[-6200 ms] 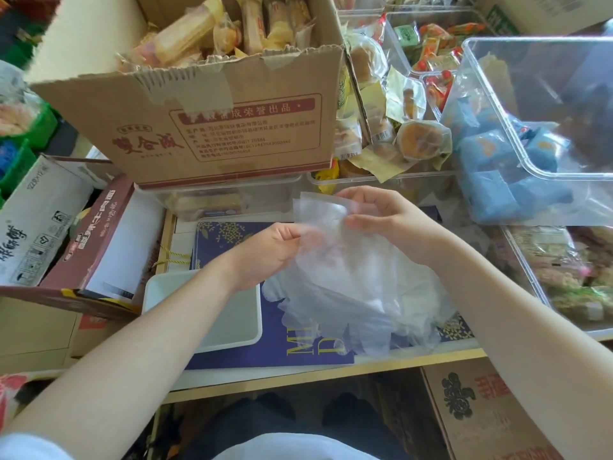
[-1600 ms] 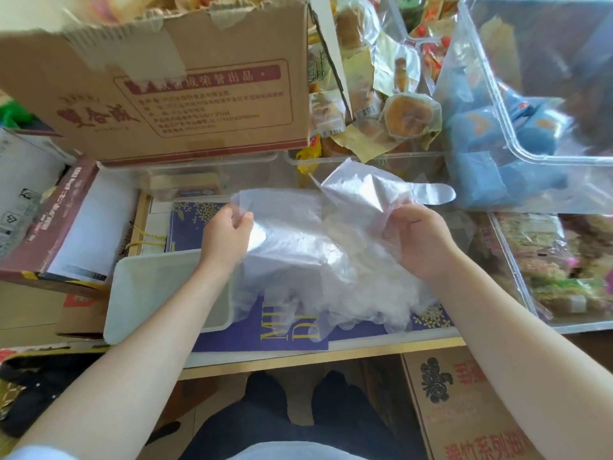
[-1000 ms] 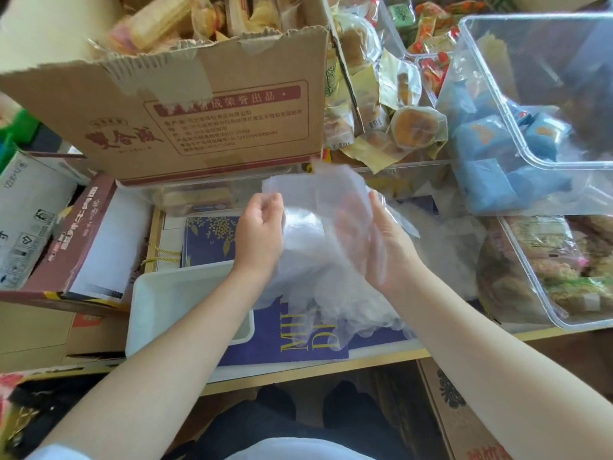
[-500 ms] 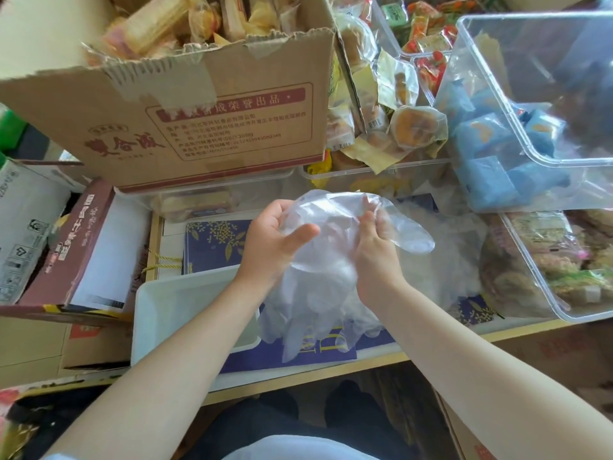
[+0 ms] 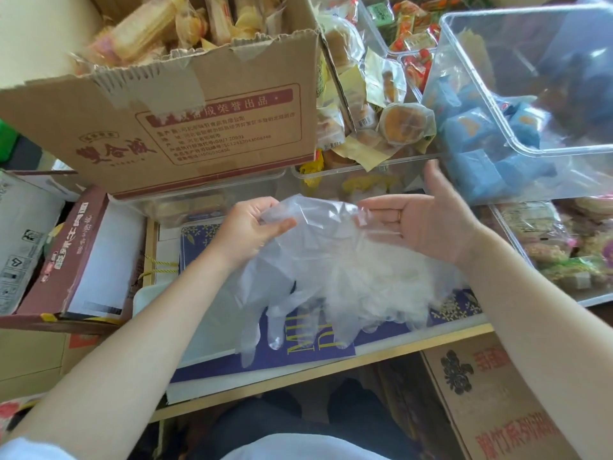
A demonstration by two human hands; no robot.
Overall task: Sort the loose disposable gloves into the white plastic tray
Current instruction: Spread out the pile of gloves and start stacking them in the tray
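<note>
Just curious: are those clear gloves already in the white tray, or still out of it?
Out. The left hand grips the gloves above the white tray.

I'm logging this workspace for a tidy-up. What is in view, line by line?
Clear disposable plastic gloves: a bunch, count unclear, held at centre.
White plastic tray: one, below left forearm, mostly hidden.
Brown cardboard box of wrapped snacks: one, upper left.
Clear plastic bin of blue packets: one, upper right.
Dark blue printed box: one, under the gloves.
Maroon carton: one, far left.
Left hand: pinches the gloves' top edge.
Right hand: palm open, fingers straight against the gloves.
</note>
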